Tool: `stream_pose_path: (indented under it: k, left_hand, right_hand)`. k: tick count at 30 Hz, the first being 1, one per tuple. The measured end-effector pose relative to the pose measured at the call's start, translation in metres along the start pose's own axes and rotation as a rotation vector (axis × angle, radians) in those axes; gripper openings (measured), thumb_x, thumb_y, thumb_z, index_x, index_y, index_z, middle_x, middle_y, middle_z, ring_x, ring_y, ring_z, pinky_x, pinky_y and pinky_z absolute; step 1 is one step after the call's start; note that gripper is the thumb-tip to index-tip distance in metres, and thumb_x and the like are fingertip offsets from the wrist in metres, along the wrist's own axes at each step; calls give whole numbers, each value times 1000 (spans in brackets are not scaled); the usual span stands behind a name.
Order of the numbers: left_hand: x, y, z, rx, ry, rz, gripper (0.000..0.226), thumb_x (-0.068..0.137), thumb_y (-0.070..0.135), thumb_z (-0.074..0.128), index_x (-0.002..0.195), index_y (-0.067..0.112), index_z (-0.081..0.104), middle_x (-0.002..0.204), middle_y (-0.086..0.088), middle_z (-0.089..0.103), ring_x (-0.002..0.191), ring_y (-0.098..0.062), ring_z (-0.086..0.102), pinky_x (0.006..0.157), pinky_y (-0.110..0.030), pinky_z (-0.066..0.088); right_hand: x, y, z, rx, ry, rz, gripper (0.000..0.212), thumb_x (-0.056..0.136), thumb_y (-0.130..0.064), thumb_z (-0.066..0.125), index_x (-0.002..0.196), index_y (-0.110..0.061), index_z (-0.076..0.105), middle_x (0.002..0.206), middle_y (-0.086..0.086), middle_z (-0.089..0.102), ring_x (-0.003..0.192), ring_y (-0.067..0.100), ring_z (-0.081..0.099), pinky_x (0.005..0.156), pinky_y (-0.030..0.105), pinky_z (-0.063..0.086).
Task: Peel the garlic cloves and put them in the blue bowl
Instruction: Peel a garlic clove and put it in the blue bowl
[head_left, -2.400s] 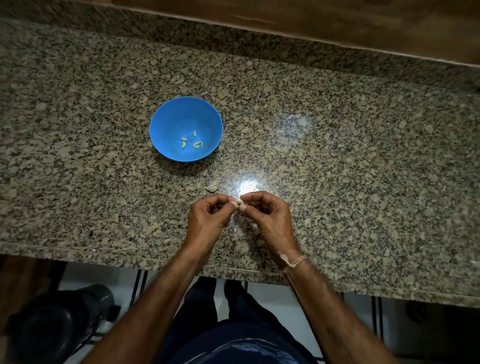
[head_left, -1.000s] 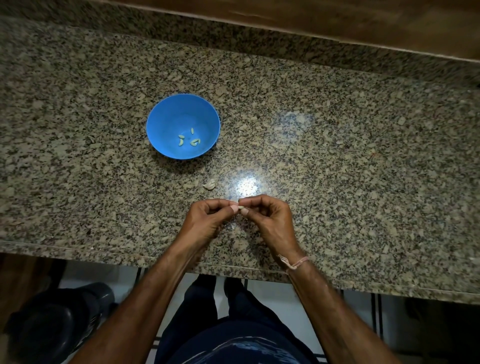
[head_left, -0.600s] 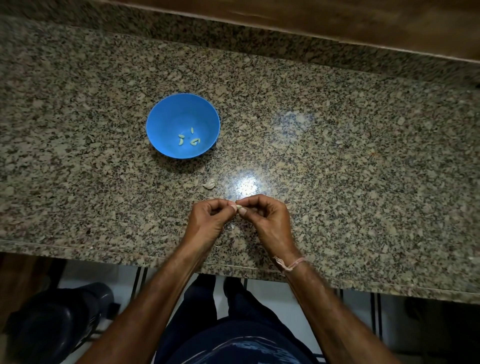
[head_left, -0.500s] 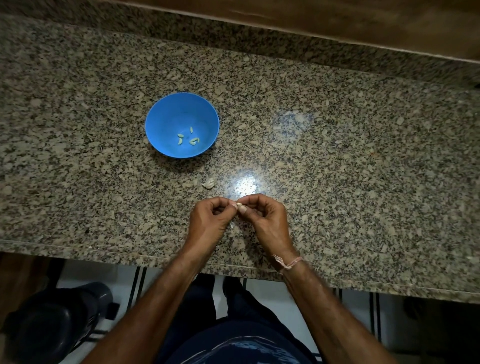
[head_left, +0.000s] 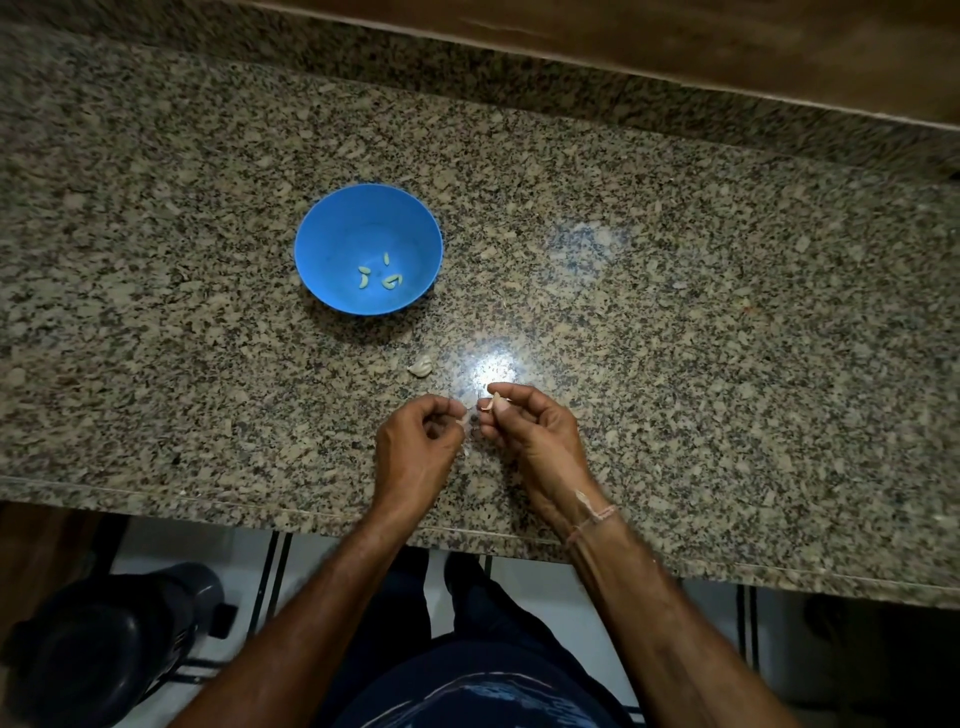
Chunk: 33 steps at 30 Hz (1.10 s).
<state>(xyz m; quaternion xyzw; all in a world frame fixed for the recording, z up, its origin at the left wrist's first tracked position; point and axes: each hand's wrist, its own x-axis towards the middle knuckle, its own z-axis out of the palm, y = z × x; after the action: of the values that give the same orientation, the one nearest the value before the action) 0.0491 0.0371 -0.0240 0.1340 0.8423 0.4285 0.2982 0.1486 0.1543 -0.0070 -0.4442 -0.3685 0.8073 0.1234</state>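
Note:
The blue bowl (head_left: 332, 228) stands on the granite counter and holds several peeled cloves (head_left: 379, 276). Nearer to me, my right hand (head_left: 535, 434) pinches a small garlic clove (head_left: 493, 401) between thumb and fingertips. My left hand (head_left: 415, 447) is just left of it, fingers curled, pinching what looks like a thin bit of skin (head_left: 464, 422). The two hands are slightly apart. A pale garlic piece (head_left: 420, 367) lies on the counter between the bowl and my hands.
The granite counter (head_left: 701, 338) runs wide to the right and left, its front edge just under my wrists. A raised ledge and wooden strip (head_left: 675, 36) close the far side. A dark round object (head_left: 104, 649) sits on the floor at lower left.
My hands, which were pressed together on the clove, have drawn a little apart. The right keeps the clove; the left has pulled away with a bit of skin.

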Motion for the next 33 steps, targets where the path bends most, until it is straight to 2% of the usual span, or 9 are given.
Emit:
stream_pose_path:
  k: [5,16,20,22,24,27,29,31,33]
  left_hand:
    - [-4,7,-3,-169,-47,26,14,93,34,76,104,26,77,95,10,78,91,-6,73,78,-27,60]
    - [-3,8,-11,-495,-175,-86,16,95,22,74,96,7,79,92,-9,77,91,-19,73,90,-39,58]
    - [-5,7,-9,-269,-93,28,15,95,31,73,89,18,79,79,1,75,74,-14,69,68,-32,56]
    - [-6,9,-8,-192,-53,85,14,96,30,73,88,20,78,79,2,75,75,-14,70,67,-31,57]
    - [-5,10,-8,-279,-79,24,16,96,28,73,85,17,78,77,1,75,74,-14,69,69,-29,58]
    - [-1,9,-7,-541,-168,-218,16,95,19,74,88,5,77,70,0,68,66,-11,59,64,-25,51]
    - [1,7,-6,-602,-177,-333,12,95,14,74,89,4,76,69,-1,67,65,-12,56,61,-24,47]
    - [-1,7,-4,-610,-145,-362,12,95,14,73,85,8,77,71,-3,70,66,-13,59,63,-25,49]
    - [-6,9,-3,-466,-91,-233,15,96,20,73,84,13,77,75,0,73,69,-12,65,65,-25,52]
  right_hand:
    - [-2,1,0,-180,-5,-56,15,95,-2,69,110,-2,69,106,18,77,102,33,74,87,35,63]
    - [-4,-4,3,-613,-6,-348,10,90,-7,78,99,-6,76,94,4,78,90,16,75,83,30,63]
    - [-4,-10,7,-272,26,32,13,92,-2,73,104,2,73,98,12,77,82,18,73,76,26,61]
    - [-4,-12,6,-103,22,180,13,93,0,71,105,5,72,97,15,76,81,20,72,76,28,62]
    - [-6,-8,6,-172,30,91,11,92,0,72,103,2,73,97,13,77,83,21,73,76,28,62]
    - [-7,2,4,-534,39,-317,8,90,-5,77,98,-5,75,93,4,77,88,17,75,79,29,63]
    - [-5,6,2,-675,18,-481,8,88,-7,80,95,-7,76,89,-1,77,85,11,74,78,26,62]
    - [-5,7,4,-711,39,-479,8,88,-8,80,94,-7,77,88,0,77,83,11,74,76,25,62]
    - [-7,2,8,-537,79,-243,8,90,-7,77,97,-4,75,91,6,77,83,18,75,74,28,63]
